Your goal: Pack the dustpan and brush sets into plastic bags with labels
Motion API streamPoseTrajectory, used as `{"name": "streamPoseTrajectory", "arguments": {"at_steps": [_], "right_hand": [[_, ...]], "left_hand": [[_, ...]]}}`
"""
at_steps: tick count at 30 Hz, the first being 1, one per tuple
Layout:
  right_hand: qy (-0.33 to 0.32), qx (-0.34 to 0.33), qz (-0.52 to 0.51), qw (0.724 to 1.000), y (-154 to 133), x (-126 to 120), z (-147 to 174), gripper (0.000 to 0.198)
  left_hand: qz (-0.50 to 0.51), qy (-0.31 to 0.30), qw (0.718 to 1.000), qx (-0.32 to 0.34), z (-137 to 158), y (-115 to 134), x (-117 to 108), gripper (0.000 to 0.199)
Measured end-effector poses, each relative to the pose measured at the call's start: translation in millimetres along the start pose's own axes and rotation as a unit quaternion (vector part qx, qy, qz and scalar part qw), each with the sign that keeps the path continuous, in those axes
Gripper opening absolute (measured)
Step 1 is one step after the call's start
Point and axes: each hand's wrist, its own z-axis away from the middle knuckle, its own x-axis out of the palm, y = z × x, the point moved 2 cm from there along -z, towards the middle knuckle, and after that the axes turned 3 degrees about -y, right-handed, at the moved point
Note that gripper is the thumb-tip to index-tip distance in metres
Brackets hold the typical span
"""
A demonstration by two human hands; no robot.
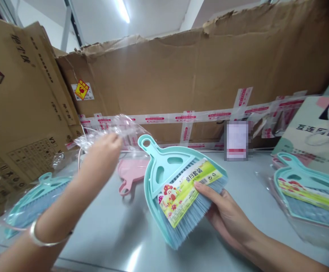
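A mint-green dustpan and brush set (170, 162), with blue bristles and a colourful printed card, is tilted above the table in my right hand (229, 211). The thumb presses on the card and the fingers go behind the bristles. My left hand (106, 149) is raised to the left of the set, its fingers curled round a crumpled clear plastic bag (129, 126). Below and behind the bag, a pink dustpan (133, 170) lies on the table. A silver bangle (47, 241) circles the left wrist.
A bagged green dustpan set (40, 196) lies at the left, another set (306, 189) at the right on the grey table (108, 234). Large cardboard boxes (159, 79) wall off the back and left (20, 105). A pale printed box (317, 132) leans at the right.
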Motion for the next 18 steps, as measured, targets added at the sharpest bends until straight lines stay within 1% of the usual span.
{"name": "streamPoseTrajectory", "arguments": {"at_steps": [2,3,5,7,11,12,15,18], "right_hand": [[0.009,0.006,0.005,1.000,-1,-1,3,0.040],[0.013,0.006,0.011,1.000,-1,-2,4,0.038],[0.022,0.002,0.025,0.999,-1,-4,2,0.034],[0.030,-0.006,0.034,0.999,-3,-5,0,0.032],[0.033,-0.001,0.041,0.999,-9,-5,0,0.037],[0.034,0.004,0.046,0.998,-9,-5,1,0.038],[0.033,0.026,0.066,0.997,-7,-4,3,0.039],[0.024,0.042,0.085,0.995,-2,-3,3,0.035]], "left_hand": [[0.034,-0.036,0.997,0.063,-2,26,13,0.029],[0.045,-0.045,0.995,0.081,-4,35,20,0.030],[0.057,-0.051,0.992,0.104,-11,45,30,0.030],[0.065,-0.039,0.992,0.104,-18,47,36,0.030],[0.065,0.000,0.997,0.046,-27,43,36,0.031],[0.066,0.004,0.997,0.043,-26,44,34,0.032],[0.086,0.004,0.993,0.077,-20,53,28,0.031],[0.121,-0.006,0.985,0.123,-11,72,22,0.030]]}}
